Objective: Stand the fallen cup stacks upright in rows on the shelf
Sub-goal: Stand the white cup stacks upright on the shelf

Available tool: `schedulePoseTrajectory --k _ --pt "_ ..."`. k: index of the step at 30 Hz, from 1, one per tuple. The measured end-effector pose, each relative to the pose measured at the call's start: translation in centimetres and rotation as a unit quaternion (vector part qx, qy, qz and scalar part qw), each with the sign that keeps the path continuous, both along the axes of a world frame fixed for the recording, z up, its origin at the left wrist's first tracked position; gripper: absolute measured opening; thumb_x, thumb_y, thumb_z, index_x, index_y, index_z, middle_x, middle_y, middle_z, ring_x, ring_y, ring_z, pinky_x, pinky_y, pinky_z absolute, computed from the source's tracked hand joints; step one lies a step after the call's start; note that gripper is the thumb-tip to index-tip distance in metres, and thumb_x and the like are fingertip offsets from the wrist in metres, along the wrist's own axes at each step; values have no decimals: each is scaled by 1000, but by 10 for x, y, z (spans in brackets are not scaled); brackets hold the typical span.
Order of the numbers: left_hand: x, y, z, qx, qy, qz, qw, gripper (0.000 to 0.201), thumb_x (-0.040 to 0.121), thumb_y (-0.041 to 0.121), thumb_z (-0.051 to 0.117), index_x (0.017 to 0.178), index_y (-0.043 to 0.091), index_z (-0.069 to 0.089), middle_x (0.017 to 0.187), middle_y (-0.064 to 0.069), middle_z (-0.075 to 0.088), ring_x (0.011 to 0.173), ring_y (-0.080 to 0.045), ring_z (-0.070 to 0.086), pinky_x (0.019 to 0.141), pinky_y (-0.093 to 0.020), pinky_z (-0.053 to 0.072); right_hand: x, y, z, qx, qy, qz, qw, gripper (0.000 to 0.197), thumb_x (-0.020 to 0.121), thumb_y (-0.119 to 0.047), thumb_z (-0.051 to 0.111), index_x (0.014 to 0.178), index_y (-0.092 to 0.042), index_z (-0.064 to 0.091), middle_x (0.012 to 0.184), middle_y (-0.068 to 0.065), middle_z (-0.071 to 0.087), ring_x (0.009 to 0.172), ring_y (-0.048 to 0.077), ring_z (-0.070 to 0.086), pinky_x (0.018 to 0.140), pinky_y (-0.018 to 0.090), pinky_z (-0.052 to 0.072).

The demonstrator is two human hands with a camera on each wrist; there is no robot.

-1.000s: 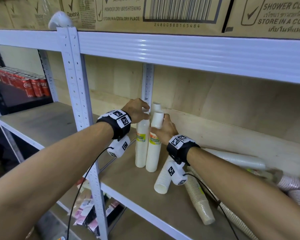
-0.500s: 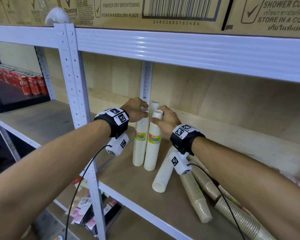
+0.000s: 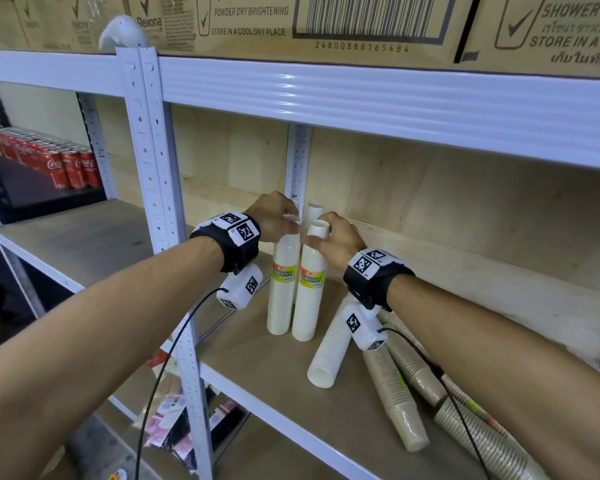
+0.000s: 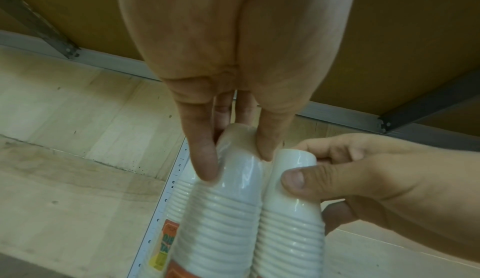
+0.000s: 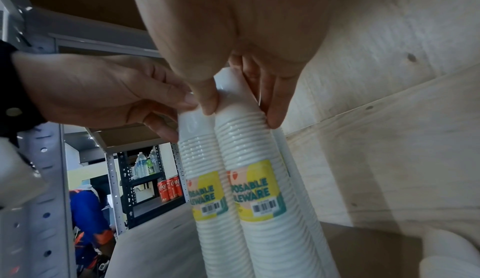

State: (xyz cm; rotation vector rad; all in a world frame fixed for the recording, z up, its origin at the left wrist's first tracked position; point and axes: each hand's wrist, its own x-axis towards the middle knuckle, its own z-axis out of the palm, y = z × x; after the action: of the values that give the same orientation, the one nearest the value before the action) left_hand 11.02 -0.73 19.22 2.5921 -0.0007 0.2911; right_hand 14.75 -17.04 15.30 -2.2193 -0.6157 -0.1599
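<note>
Two white cup stacks with yellow labels stand upright side by side at the shelf's left end. My left hand (image 3: 290,223) pinches the top of the left stack (image 3: 282,289), thumb and fingers around it (image 4: 235,159). My right hand (image 3: 317,233) grips the top of the right stack (image 3: 308,296) the same way (image 5: 240,114). A third white stack (image 3: 314,211) stands just behind them, mostly hidden. Under my right wrist a white stack (image 3: 328,351) lies fallen, with its open end toward me. To its right lie brown stacks (image 3: 397,403), also fallen.
A grey upright post (image 3: 167,237) stands just left of the cups, and another post (image 3: 297,161) is behind them. The upper shelf beam (image 3: 361,98) hangs low overhead with cartons on it. Red cola cans (image 3: 66,168) sit on the far left rack. The plywood back wall (image 3: 465,220) is close behind the stacks.
Both hands have stayed on the tops of the two upright stacks, which have barely shifted. The view has turned slightly, so more of the fallen brown stacks shows.
</note>
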Motion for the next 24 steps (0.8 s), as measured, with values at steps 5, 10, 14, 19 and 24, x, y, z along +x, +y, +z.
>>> schedulePoseTrajectory --k 5,10,14,19,24 --pt "2 4 4 -9 -16 10 1000 29 83 23 72 60 26 54 75 1 54 82 -27 61 77 -42 59 2 6 6 7 -8 8 1000 42 84 -26 70 122 -15 54 116 7 64 102 27 61 88 42 52" --pt "4 11 7 -3 -18 20 1000 12 83 24 72 83 13 68 91 -7 63 87 -29 64 76 -41 59 3 12 7 18 -6 14 1000 45 84 -26 70 125 -15 53 118 7 64 105 27 61 90 43 52" --pt "5 16 3 -13 -14 28 999 13 83 23 72 74 20 63 91 -7 64 87 -29 65 75 -41 59 4 17 3 14 -6 19 1000 43 84 -27 70 122 -15 54 119 6 63 104 28 60 88 42 52" --pt "6 19 -1 -18 -16 38 999 29 84 24 72 61 26 54 88 -8 62 86 -29 63 78 -41 58 6 20 -1 16 2 15 1000 40 85 -28 70 119 -14 55 109 6 64 100 26 62 86 43 53" --pt "6 18 -3 -38 -14 41 998 15 84 22 72 73 17 64 102 -15 66 88 -28 61 80 -41 57 9 21 -2 17 5 16 1000 41 85 -29 70 119 -14 54 110 6 65 99 26 62 87 43 53"
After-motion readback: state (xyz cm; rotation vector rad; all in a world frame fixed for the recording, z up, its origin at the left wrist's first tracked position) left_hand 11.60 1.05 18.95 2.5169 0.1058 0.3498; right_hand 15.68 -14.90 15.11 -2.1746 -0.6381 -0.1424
